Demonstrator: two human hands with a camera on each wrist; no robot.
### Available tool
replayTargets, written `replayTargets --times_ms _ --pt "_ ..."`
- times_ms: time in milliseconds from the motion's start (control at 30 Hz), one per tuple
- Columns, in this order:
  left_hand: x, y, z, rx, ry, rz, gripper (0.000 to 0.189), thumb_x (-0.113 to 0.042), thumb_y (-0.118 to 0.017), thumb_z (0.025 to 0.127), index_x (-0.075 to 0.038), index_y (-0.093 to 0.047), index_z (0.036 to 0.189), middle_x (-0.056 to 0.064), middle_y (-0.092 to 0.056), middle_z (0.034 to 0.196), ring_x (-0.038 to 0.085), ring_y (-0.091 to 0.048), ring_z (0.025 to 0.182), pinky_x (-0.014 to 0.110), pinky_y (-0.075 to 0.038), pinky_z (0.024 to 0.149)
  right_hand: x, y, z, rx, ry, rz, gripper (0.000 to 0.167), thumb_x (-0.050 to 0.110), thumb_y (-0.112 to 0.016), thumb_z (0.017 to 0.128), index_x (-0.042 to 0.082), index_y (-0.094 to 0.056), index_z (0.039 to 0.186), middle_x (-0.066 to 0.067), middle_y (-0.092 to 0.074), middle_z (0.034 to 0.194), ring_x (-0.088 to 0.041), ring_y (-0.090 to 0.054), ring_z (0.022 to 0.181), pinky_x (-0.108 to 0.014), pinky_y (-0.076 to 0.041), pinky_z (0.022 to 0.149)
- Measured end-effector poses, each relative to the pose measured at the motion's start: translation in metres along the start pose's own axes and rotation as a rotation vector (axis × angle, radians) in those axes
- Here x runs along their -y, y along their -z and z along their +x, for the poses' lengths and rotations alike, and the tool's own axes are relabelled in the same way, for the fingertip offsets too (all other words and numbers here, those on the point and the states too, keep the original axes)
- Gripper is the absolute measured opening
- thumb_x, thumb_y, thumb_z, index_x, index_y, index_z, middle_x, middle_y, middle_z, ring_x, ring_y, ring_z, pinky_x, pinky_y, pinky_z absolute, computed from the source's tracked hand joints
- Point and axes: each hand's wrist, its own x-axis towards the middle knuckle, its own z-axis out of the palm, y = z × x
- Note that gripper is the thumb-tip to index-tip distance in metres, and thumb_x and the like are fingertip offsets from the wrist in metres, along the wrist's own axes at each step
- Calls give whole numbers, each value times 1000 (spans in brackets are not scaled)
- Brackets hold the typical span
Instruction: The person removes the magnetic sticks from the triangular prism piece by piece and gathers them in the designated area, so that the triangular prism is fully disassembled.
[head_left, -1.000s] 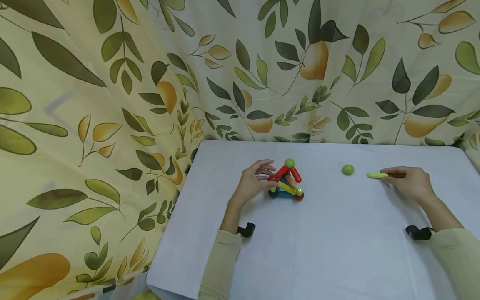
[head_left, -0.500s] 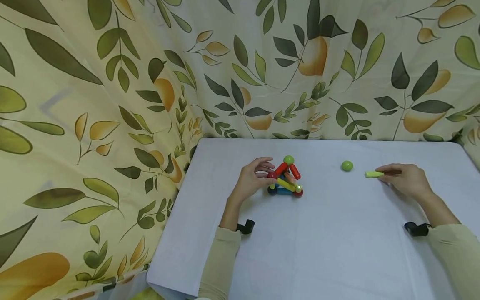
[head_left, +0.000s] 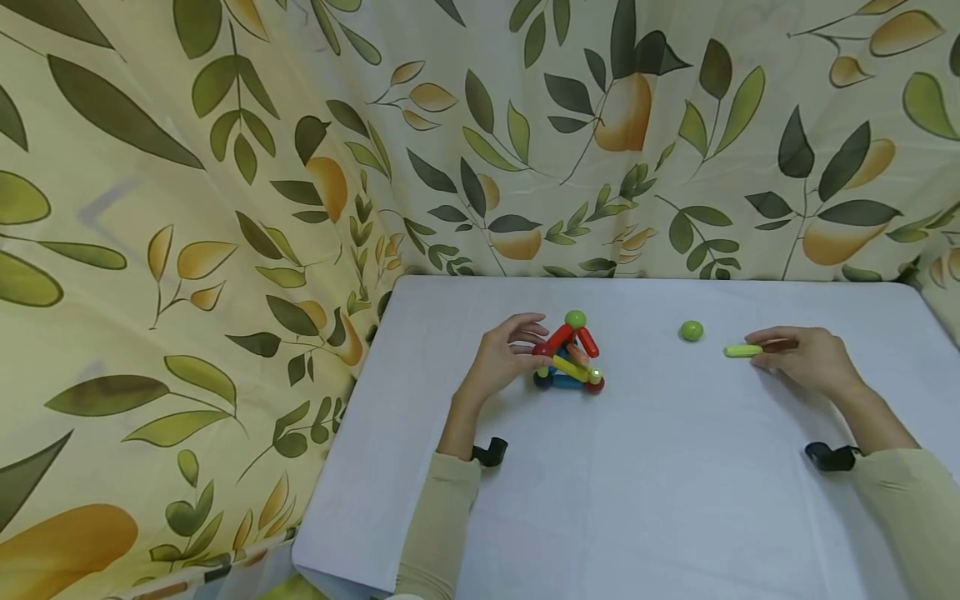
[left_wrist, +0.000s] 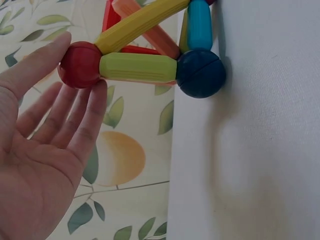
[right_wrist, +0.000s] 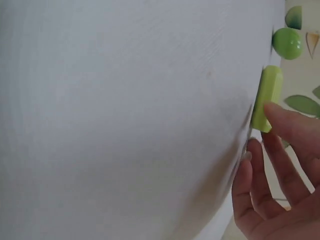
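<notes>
A frame of colourful rods and balls, like a magnetic building toy [head_left: 572, 369], stands on the table at centre left. My left hand [head_left: 498, 354] pinches its red ball [left_wrist: 80, 65] between thumb and fingertips. From that ball a lime rod [left_wrist: 139, 67] runs to a dark blue ball [left_wrist: 201, 73] at the tabletop. Topping the frame is a green ball [head_left: 575, 319], with two red rods slanting down from it. Over on the right, my right hand [head_left: 806, 358] pinches one end of a loose yellow-green rod [head_left: 741, 352], held low and pointing left.
A loose green ball [head_left: 692, 331] lies on the white table [head_left: 660, 483], just left of the rod's free end. Behind the table and along its left side hangs a leaf-and-fruit patterned curtain [head_left: 450, 167]. Black wrist cameras [head_left: 831, 457] sit at both cuffs.
My right hand has moved slightly left, bringing the yellow-green rod closer to the loose green ball. The left hand keeps its hold on the red ball, and the head view has shifted a little.
</notes>
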Motion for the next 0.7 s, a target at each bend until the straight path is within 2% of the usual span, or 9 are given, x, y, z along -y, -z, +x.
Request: replayTargets --times_ms 233,367,533,600,700 --pt "-2 -1 1 10 -2 4 61 -17 -87 87 -26 -61 141 12 -69 128 12 -69 110 40 -58 101 21 0 -8 -131 50 -5 37 24 -77 96 4 -72 127 -32 -67 126 -50 -62 111 -36 -44 73" --pt "-2 -3 1 4 10 4 58 -19 -85 89 -26 -61 141 13 -68 130 11 -68 111 34 -58 100 42 -3 -14 -182 71 26 37 31 -76 98 5 -74 124 -26 -71 122 -43 -63 109 -33 -43 76" --pt "-2 -6 4 -16 1 -9 51 -18 -81 93 -22 -62 140 16 -68 130 12 -69 111 27 -58 96 72 -10 -21 -182 108 70 37 35 -75 98 8 -75 123 -21 -73 120 -22 -63 101 -16 -45 72" --pt "-3 -8 6 -33 -1 -13 48 -18 -80 94 -22 -62 139 11 -69 128 12 -68 112 26 -58 96 84 -13 -24 -181 134 91 35 33 -77 97 8 -76 122 -19 -74 119 -9 -62 95 -10 -47 68" --pt "-3 -12 7 -69 -10 -32 44 -18 -79 95 -22 -64 137 2 -70 126 16 -68 115 27 -58 96 99 -19 -27 -169 180 131 34 32 -79 96 8 -77 119 -17 -75 117 7 -59 88 -8 -49 66"
